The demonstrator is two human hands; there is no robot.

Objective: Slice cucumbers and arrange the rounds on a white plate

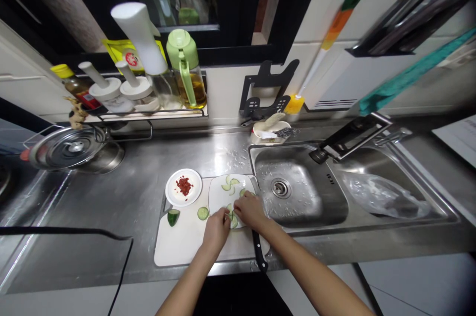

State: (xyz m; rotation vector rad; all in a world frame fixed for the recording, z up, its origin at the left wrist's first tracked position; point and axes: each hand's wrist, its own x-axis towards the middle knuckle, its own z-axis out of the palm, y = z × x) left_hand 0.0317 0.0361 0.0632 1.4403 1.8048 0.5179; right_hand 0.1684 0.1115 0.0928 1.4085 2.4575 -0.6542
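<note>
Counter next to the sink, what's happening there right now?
A person's left hand and right hand are at the cucumber slices on a white plate, which sits on a cutting board; whether either grips a slice isn't clear. A cucumber chunk and a round slice lie on the board to the plate's left, near a dish of red bits. A knife lies near the board's right edge.

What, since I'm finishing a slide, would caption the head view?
Left hand and right hand at cucumber slices on a white plate, knife and red bits nearby.
</note>
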